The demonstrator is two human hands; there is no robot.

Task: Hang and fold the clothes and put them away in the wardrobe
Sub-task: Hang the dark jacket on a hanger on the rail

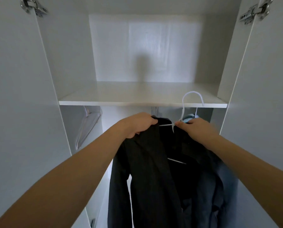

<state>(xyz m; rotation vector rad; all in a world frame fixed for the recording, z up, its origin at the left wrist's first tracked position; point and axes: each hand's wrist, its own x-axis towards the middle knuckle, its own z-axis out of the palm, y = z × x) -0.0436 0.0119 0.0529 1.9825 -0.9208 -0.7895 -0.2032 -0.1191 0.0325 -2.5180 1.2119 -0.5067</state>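
Left hand (pixel 135 125) is clenching the dark shirt (pixel 152 170) at its shoulder; right hand (pixel 196 129) is pinching the white hanger (pixel 184 111) just below its hook, fingers closed, likely steadying both for hanging. Shirt is drooping below the fingers, under the shelf (pixel 142 102). Count: one shirt, one held hanger; pale hangers (pixel 86 125) left of the fingers, number unclear.

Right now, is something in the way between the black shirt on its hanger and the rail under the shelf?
Yes. The white shelf edge lies across the path: the hanger hook rises in front of it, above its underside. The black shirt is held by both hands, left hand and right hand. The rail itself is hidden.
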